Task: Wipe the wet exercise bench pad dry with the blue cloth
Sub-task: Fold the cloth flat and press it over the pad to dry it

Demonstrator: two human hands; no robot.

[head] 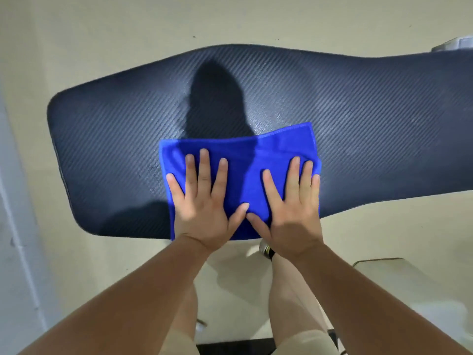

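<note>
We press our left hand (202, 201) and right hand (291, 203), fingers straight and spread, flat on the blue cloth (243, 160) at the bench pad's (371, 119) near edge; it seems soft and light, best pushed by the palms.

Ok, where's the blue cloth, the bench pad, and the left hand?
blue cloth (243, 160): head view, bare middle between the hands.
exercise bench pad (371, 119): head view, bare textured top.
left hand (204, 203): head view, back of hand.

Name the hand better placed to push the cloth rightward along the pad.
Right hand: flat on the right edge of the blue cloth, nearest the uncovered right stretch of pad; the left hand sits farther left.
</note>
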